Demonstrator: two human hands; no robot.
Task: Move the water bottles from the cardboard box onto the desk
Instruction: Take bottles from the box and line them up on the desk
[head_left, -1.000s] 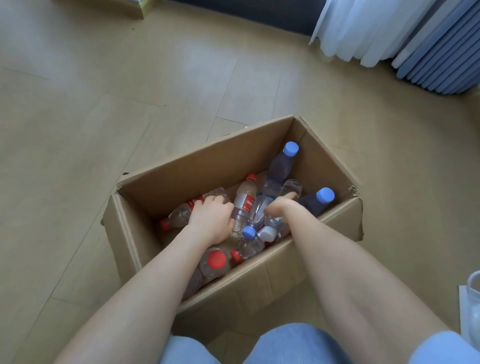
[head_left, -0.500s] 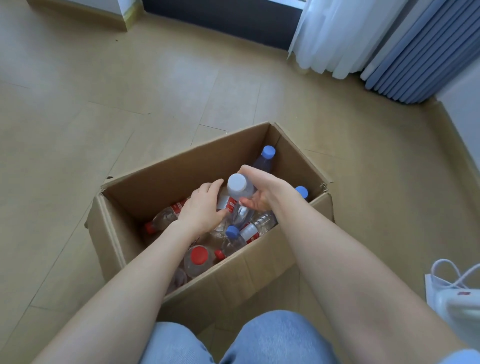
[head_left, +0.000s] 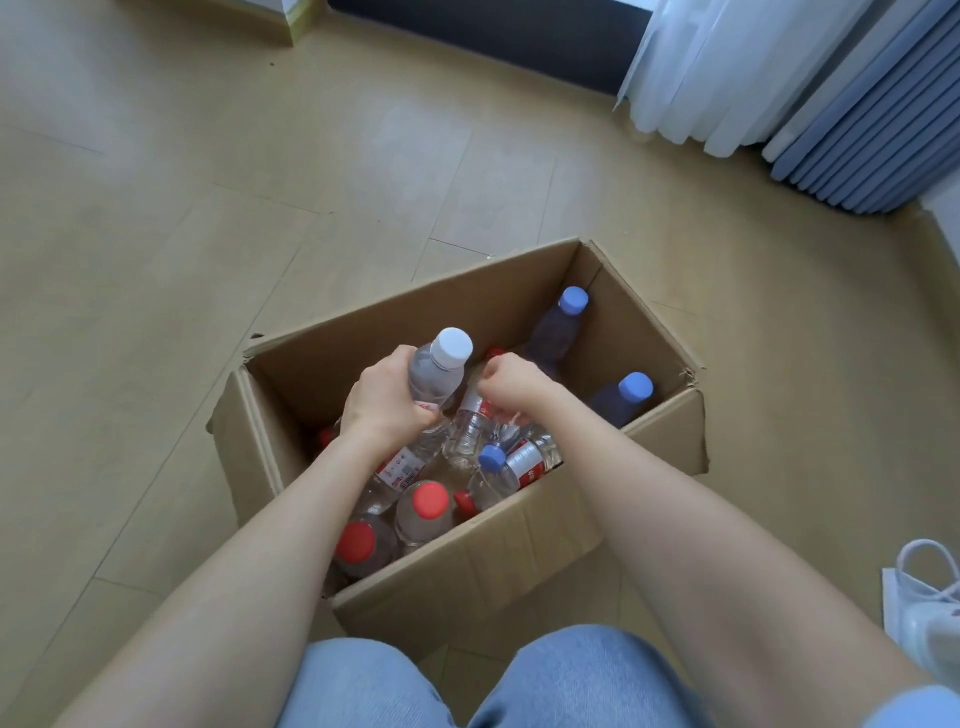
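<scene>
Red-and-white labels wrap several of the clear plastic bottles, but their print is too small and blurred to read. The open brown cardboard box (head_left: 467, 571) sits on the pale wood-look floor (head_left: 208, 208), just ahead of the person's blue-jeaned knees (head_left: 571, 680).

At the box's near left corner stand two clear bottles with red caps (head_left: 430, 500), upright among others lying on their sides. Above them the left hand (head_left: 384, 402) is wrapped around the body of a clear plastic bottle with a white cap (head_left: 439, 366), held tilted with the cap up and raised over the pile. Just to its right the right hand (head_left: 511, 384) is curled with its fingers down among the bottles; whether it grips one cannot be told. Below that hand lies a clear bottle with a blue cap (head_left: 501, 462). Further right, two dark-tinted bottles with blue caps (head_left: 621, 397) lean against the box's far and right walls.

Beyond the box hang a white curtain (head_left: 727, 67) and a blue pleated curtain (head_left: 872, 119). At the right edge lies a white cable (head_left: 930, 571).
</scene>
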